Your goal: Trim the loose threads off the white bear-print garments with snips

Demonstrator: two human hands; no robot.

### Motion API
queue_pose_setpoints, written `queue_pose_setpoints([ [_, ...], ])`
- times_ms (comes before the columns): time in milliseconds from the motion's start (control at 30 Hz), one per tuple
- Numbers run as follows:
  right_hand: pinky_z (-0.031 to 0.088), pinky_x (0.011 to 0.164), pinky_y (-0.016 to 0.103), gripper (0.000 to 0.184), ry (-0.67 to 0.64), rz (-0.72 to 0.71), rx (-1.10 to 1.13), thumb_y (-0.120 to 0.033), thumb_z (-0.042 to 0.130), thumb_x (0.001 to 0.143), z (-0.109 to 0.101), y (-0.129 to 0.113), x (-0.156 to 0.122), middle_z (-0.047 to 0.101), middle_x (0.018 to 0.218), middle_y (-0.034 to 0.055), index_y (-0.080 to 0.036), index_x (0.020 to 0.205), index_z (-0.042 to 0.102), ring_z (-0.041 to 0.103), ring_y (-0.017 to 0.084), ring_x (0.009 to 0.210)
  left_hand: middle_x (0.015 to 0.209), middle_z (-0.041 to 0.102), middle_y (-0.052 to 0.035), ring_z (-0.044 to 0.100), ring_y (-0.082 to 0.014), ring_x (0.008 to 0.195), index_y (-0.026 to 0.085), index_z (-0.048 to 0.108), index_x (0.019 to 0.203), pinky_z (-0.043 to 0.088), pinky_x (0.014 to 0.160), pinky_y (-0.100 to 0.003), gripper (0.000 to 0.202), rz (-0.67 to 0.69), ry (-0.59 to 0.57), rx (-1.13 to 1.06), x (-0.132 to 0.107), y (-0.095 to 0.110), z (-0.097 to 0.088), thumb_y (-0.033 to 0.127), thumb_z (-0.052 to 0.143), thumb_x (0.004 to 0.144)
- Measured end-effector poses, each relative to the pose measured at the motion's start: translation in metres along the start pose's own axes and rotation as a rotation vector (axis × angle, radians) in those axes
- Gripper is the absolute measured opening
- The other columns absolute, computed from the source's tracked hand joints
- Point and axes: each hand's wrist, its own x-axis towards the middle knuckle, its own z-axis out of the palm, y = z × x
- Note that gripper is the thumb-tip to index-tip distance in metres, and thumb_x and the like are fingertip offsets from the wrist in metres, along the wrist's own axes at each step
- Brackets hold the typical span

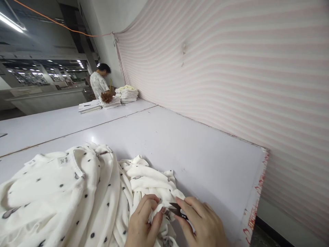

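Observation:
White garments point(108, 192) with small dark dots and grey figures lie heaped at the front left of the table, a 2XL label showing at one neckline. My left hand point(145, 219) pinches a gathered edge of the white cloth between thumb and fingers. Just to its right, my right hand point(197, 221) is closed around small dark thread snips point(177, 210). The pointed blades reach toward the pinched edge, close to my left fingertips. Part of the snips is hidden inside my right hand.
The pale table point(205, 151) ends at a red-marked edge on the right. A pink-striped cloth point(226, 65) hangs along its far side. At the back, a person point(99, 82) stands by stacks of folded cloth point(127, 94). An orange cord point(64, 25) runs overhead.

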Motion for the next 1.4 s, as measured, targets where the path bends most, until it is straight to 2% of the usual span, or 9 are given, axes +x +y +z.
queue_pose_setpoints([
  [400,0.054,0.059,0.026,0.021,-0.143,0.143,0.152,-0.024,0.055,0.089,0.002,-0.005,0.004,0.071,0.088,0.0018,-0.029,0.106,0.065,0.069,0.019,0.070,0.095,0.060,-0.0059,0.063,-0.0152,0.080,0.023,0.051,0.085,0.048,0.068,-0.021,0.010,0.135,0.066,0.073,-0.006,-0.003,0.005,0.014,0.049,0.090],
  [567,0.055,0.064,0.024,0.016,-0.001,0.276,0.339,-0.029,0.056,0.088,0.013,-0.008,0.001,0.071,0.087,0.0038,-0.025,0.101,0.063,0.069,0.019,0.073,0.083,0.062,-0.0020,0.060,-0.0145,0.073,0.022,0.047,0.071,0.046,0.064,-0.020,0.021,-0.077,0.029,-0.084,-0.003,-0.004,0.001,0.027,0.055,0.089],
  [667,0.055,0.066,0.019,0.009,0.058,0.321,0.549,-0.025,0.057,0.085,0.027,-0.015,0.004,0.070,0.081,0.0024,-0.023,0.093,0.061,0.069,0.017,0.072,0.072,0.061,0.0005,0.058,-0.0156,0.068,0.021,0.056,0.079,0.045,0.054,-0.019,0.021,-0.348,-0.039,-0.240,0.005,-0.001,-0.005,0.041,0.061,0.085],
  [733,0.056,0.073,0.021,0.012,0.116,0.269,0.567,-0.021,0.057,0.084,0.038,-0.018,0.008,0.070,0.087,0.0035,-0.023,0.094,0.063,0.070,0.018,0.081,0.076,0.065,-0.0011,0.062,-0.0189,0.078,0.020,0.064,0.090,0.049,0.064,-0.023,0.028,-0.434,-0.107,-0.375,0.010,0.001,-0.009,0.047,0.062,0.083],
  [833,0.056,0.073,0.027,0.026,0.172,0.155,0.420,-0.013,0.056,0.081,0.049,-0.017,0.013,0.066,0.106,0.0078,-0.024,0.104,0.064,0.068,0.018,0.080,0.083,0.071,-0.0033,0.064,-0.0216,0.085,0.018,0.069,0.091,0.051,0.078,-0.029,0.035,-0.478,-0.183,-0.520,0.015,0.001,-0.014,0.051,0.059,0.084],
  [967,0.053,0.060,0.028,0.049,0.123,0.018,0.261,-0.002,0.044,0.069,0.051,-0.013,0.018,0.061,0.093,0.0059,-0.026,0.107,0.064,0.062,0.016,0.063,0.081,0.071,-0.0029,0.063,-0.0200,0.082,0.017,0.071,0.090,0.049,0.079,-0.028,0.036,-0.462,-0.233,-0.526,0.016,-0.002,-0.018,0.050,0.058,0.086],
  [1067,0.051,0.061,0.027,0.042,0.066,-0.009,0.370,-0.003,0.044,0.068,0.047,-0.014,0.020,0.060,0.087,0.0041,-0.024,0.098,0.064,0.061,0.017,0.067,0.083,0.070,-0.0028,0.062,-0.0198,0.085,0.017,0.069,0.095,0.048,0.081,-0.028,0.035,-0.445,-0.263,-0.493,0.015,-0.001,-0.020,0.049,0.057,0.086],
  [1233,0.049,0.063,0.023,0.021,0.094,0.117,0.599,-0.010,0.045,0.084,0.049,-0.023,0.025,0.054,0.090,0.0033,-0.021,0.092,0.060,0.060,0.013,0.069,0.098,0.071,-0.0044,0.062,-0.0216,0.097,0.019,0.066,0.105,0.046,0.091,-0.031,0.032,-0.454,-0.302,-0.504,0.017,0.005,-0.023,0.045,0.057,0.088],
  [1400,0.049,0.071,0.023,0.013,0.069,0.253,0.727,-0.016,0.045,0.091,0.054,-0.028,0.030,0.051,0.086,0.0026,-0.021,0.089,0.057,0.059,0.015,0.079,0.097,0.072,-0.0052,0.063,-0.0217,0.093,0.018,0.069,0.098,0.047,0.092,-0.034,0.033,-0.490,-0.191,-0.598,0.016,0.004,-0.018,0.046,0.055,0.088],
])
